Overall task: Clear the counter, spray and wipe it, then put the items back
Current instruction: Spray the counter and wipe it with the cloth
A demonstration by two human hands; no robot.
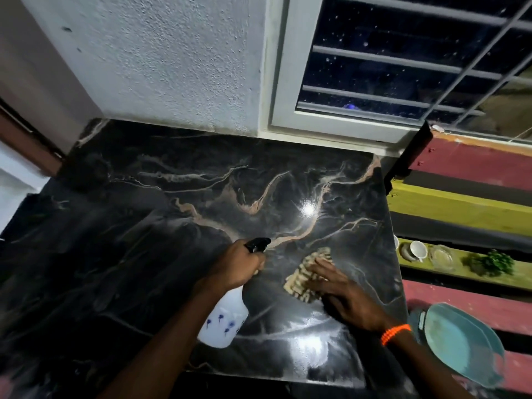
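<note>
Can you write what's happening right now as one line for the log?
phase: spray and wipe | left hand: grips spray bottle | right hand: presses cloth flat on counter | teal dishes: off counter, right

The right hand [349, 295] hides part of the cloth [306, 276]; plates [463, 341] blur.

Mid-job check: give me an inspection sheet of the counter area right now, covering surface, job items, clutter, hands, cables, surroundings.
Surface: black marble counter, glossy, light glare.
Job's things: spray bottle, white with black nozzle; beige cloth flat on counter.
Clutter: nothing seen on the counter.
Hands: left hand grips the bottle neck; right hand presses flat on the cloth, orange bracelet at wrist.
Cables: nothing seen.
Surroundings: barred window; white cup, small plant, teal plate on striped surface to the right.
</note>
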